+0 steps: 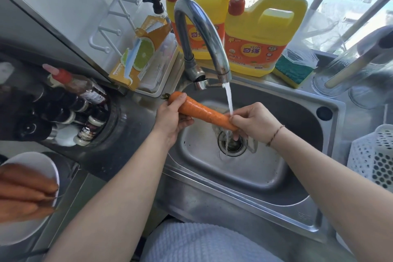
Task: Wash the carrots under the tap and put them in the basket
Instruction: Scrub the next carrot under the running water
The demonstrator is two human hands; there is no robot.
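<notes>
I hold an orange carrot (204, 111) across the steel sink (240, 168), under the water running from the curved tap (202, 34). My left hand (172, 117) grips its thick stem end. My right hand (255, 122) pinches its thin tip, where the stream lands. Several more carrots (23, 193) lie on a white plate (38, 161) at the far left. A white perforated basket (374, 155) stands at the right edge of the view.
Two yellow detergent jugs (261, 36) and a sponge (293, 70) sit on the ledge behind the sink. Sauce bottles and jars (80, 112) crowd the left counter. A glass jar (348, 74) stands at the back right.
</notes>
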